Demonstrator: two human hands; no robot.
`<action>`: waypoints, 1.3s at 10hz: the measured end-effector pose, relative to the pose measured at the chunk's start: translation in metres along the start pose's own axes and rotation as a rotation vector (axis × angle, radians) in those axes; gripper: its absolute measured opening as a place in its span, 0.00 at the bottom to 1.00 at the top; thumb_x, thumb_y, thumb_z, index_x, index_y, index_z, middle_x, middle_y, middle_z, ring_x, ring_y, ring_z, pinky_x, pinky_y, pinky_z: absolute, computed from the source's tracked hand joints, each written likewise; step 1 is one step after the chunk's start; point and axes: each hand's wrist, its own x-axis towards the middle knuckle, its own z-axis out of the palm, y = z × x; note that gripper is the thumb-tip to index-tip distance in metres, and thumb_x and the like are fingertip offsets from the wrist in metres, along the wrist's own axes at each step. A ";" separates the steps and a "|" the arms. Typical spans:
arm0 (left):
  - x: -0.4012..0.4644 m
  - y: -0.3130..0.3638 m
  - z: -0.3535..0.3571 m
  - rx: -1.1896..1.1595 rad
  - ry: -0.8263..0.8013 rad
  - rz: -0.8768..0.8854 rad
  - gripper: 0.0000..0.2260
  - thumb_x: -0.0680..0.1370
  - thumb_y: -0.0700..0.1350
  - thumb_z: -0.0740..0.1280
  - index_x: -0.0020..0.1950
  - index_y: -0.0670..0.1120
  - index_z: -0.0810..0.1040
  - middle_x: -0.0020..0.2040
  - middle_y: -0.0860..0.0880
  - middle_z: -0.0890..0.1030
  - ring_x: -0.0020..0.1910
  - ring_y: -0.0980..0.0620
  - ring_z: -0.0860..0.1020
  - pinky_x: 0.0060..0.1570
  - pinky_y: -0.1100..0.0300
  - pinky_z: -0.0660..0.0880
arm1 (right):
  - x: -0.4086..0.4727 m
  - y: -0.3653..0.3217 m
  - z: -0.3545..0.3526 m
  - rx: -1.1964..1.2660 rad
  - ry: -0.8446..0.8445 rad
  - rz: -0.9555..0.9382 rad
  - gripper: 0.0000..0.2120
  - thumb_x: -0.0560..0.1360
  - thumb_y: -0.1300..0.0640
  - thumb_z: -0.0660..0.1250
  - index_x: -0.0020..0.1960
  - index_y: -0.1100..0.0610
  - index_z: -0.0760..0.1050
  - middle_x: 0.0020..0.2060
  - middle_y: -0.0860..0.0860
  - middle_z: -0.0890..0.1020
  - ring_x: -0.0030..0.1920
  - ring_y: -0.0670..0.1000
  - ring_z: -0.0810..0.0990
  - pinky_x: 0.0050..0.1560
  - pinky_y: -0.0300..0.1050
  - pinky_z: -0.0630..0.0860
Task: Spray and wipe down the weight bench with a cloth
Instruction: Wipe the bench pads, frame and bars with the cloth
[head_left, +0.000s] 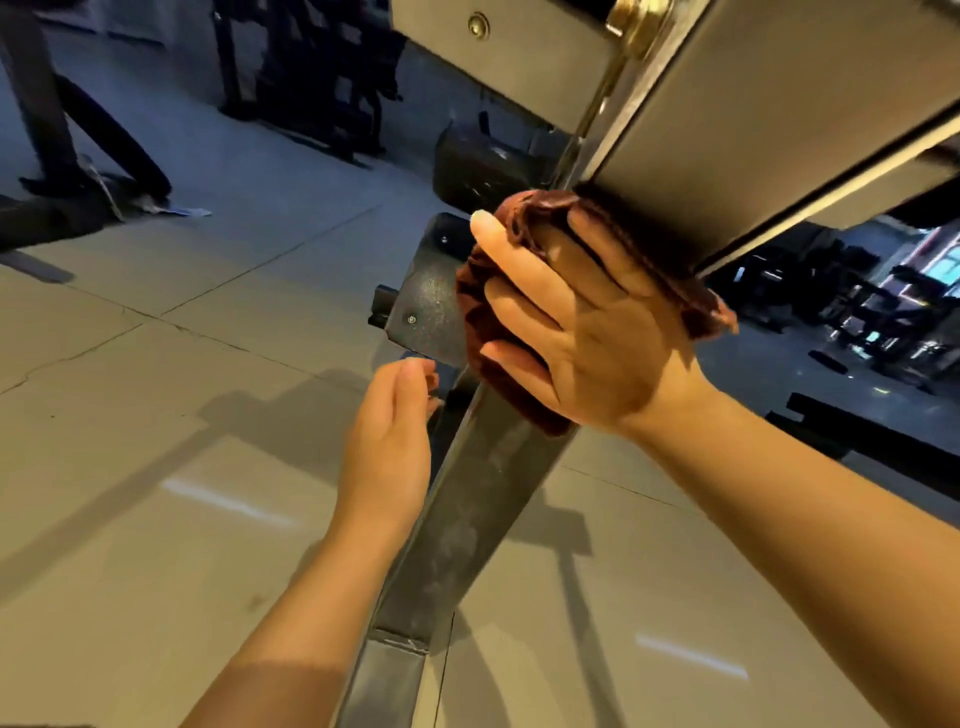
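Our landmark: we pick the dark metal bar of the weight bench; it runs up the middle of what we see.
Cloth: our dark red cloth is bunched up at the top of the bar, right under the bench's grey pad.
Right hand: our right hand presses the cloth against the bar. Our fingers are spread and bent around the cloth, so this hand is holding it.
Left hand: our left hand is just left of the bar, below the cloth. Its fingers curl loosely. We see nothing in it.
Black plate: a black plate with small screws sticks out to the left of the bar, just beside the cloth.
Floor: pale floor tiles lie on both sides of the bar.
Far away: left of the bar, far up, we see someone's dark legs.
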 end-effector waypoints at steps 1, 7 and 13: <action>0.006 0.002 -0.009 -0.005 0.003 0.031 0.09 0.83 0.55 0.53 0.50 0.61 0.72 0.51 0.61 0.77 0.55 0.60 0.76 0.52 0.62 0.71 | -0.019 -0.014 0.015 -0.066 -0.052 -0.058 0.24 0.83 0.45 0.47 0.75 0.54 0.62 0.77 0.55 0.55 0.74 0.62 0.57 0.76 0.57 0.42; -0.038 -0.042 -0.029 0.190 -0.224 -0.181 0.20 0.83 0.57 0.47 0.75 0.59 0.61 0.68 0.62 0.64 0.63 0.64 0.64 0.59 0.66 0.58 | -0.045 -0.009 0.000 0.095 0.032 0.034 0.27 0.82 0.44 0.56 0.78 0.53 0.58 0.76 0.52 0.59 0.66 0.58 0.66 0.76 0.52 0.47; -0.017 -0.073 -0.037 0.160 -0.020 -0.299 0.22 0.83 0.59 0.44 0.62 0.54 0.74 0.64 0.52 0.75 0.65 0.51 0.71 0.62 0.56 0.63 | -0.107 -0.185 0.069 0.034 -0.192 -0.273 0.36 0.78 0.50 0.64 0.79 0.62 0.51 0.77 0.50 0.59 0.76 0.50 0.59 0.77 0.52 0.43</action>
